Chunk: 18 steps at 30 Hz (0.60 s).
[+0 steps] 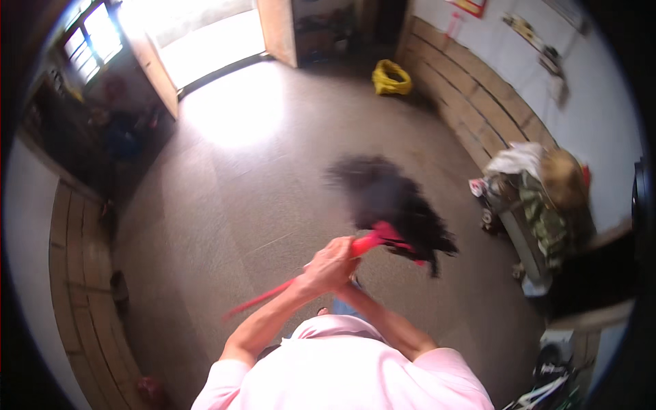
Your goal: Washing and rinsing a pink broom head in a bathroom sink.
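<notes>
A broom with a red handle (pixel 263 299) and a wide, shaggy black head (pixel 393 195) hangs slanting in front of me. The handle's lower left end points to the floor by my left forearm; the head lies up and to the right, smeared by motion. My left hand (pixel 333 263) is closed around the handle, just behind its thick red neck. From the right, my right hand (pixel 348 288) reaches the same stretch of handle and crosses beneath the left one. Its fingers are hidden there. Whether the bristles touch the floor I cannot tell.
An open doorway (pixel 212 51) lets bright light onto the tiled floor (pixel 225 212). A yellow bag-like container (pixel 391 78) stands at the far right wall. Clothes and cloths (pixel 540 198) are heaped at the right. A dark shoe-like object (pixel 119 287) lies by the left wall.
</notes>
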{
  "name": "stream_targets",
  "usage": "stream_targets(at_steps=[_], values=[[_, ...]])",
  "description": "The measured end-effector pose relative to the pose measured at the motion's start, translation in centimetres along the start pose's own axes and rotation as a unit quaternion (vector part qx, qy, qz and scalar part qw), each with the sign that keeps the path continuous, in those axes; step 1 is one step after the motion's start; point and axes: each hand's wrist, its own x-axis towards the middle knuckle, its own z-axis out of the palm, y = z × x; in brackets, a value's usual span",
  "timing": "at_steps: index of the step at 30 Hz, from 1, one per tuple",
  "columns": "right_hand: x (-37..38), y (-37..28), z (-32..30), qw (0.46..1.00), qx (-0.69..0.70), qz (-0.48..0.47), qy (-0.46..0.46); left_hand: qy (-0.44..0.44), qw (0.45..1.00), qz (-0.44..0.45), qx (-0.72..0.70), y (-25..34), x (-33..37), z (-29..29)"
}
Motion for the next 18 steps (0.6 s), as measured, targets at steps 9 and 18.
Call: stream_targets(at_steps=[9, 18], values=[[12.8, -14.6, -13.8, 0.947, 0.006, 0.014, 0.321, 0.2, 0.975, -0.053, 0.086, -12.1, 4.2, -6.4], [19.8, -15.0, -21.2, 0.912, -0.003, -0.036, 0.409, 0.368, 0.617, -0.625, -0.306, -26.5, -14.3, -6.1]])
